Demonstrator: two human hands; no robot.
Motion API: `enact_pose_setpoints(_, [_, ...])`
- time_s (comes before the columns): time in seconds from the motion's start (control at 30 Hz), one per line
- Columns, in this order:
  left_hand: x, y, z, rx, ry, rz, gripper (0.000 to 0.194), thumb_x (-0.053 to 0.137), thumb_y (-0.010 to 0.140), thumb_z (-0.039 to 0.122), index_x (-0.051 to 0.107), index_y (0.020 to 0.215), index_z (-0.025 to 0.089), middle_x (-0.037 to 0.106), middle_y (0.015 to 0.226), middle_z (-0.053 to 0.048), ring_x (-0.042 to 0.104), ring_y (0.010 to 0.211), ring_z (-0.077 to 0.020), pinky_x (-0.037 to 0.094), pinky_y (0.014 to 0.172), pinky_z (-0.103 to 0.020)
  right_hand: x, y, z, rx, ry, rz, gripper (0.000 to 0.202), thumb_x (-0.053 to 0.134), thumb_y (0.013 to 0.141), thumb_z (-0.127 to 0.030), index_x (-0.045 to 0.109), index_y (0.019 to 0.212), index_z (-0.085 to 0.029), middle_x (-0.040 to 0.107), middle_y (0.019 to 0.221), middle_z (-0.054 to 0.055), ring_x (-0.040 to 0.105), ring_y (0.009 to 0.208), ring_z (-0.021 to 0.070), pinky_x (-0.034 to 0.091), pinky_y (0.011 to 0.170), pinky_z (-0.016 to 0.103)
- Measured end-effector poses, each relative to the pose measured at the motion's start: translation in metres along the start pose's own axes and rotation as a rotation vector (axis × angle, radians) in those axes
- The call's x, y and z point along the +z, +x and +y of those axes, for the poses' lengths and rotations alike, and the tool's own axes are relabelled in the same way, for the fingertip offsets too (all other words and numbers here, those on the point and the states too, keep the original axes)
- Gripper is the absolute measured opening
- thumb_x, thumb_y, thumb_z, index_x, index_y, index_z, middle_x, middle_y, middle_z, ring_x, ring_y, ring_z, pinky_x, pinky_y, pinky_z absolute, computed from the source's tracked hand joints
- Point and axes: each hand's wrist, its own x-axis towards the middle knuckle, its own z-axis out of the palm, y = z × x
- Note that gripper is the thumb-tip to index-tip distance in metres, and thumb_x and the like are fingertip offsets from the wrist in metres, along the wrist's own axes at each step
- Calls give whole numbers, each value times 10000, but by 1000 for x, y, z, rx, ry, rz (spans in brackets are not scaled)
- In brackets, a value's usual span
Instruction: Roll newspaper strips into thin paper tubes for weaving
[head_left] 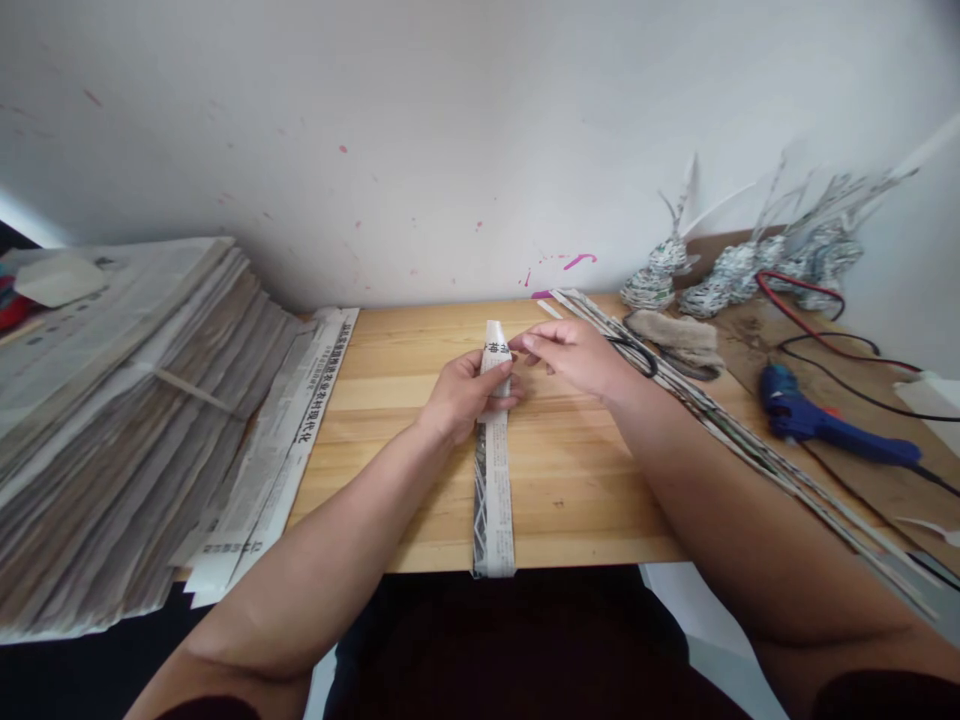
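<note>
Left hand: fingers pinch newspaper strip | Right hand: fingers' closure unclear | Strip mostly flat; paper rods already formed

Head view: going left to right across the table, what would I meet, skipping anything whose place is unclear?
Newspaper stack, flat newspaper sheets, left hand holding a paper strip, right hand, cloth, blue glue gun.
</note>
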Motion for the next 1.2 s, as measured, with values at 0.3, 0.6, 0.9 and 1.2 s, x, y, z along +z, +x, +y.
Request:
enact_pose_setpoints(0.3, [-1,4,-1,11,-7,34,91,721,789,133,667,848,89,699,830,-61,712,768,-146,583,663,-226,-81,1,32,353,-961,604,398,600,815,-478,748,954,-136,678,1053,200,548,1049,374,397,826,467])
enact_pose_setpoints(0.6, [-1,1,1,16,9,-9,166,686,838,189,660,979,106,679,755,-41,706,640,-140,569,553,-206,-92,10,77,542,-899,654,299,660,778,-449,723,822,-160,684,922,162,539,1024,368,345,884,572])
enact_pose_setpoints(0.9, [-2,-1,3,31,61,6,182,676,853,280,661,906,107,650,746,-39,696,622,-139,557,517,-206,-48,2,14,2,-586,573,356,490,917,-457,663,779,-178,685,783,95,611,803,246,414,761,364])
enact_pose_setpoints(1.2, [-4,2,1,69,110,14,249,723,804,350,639,857,122,668,749,-47,681,601,-138,560,527,-231,6,-12,-15,-197,-164,-29,235,546,910,-342,735,951,-208,707,815,29,610,733,169,423,699,294])
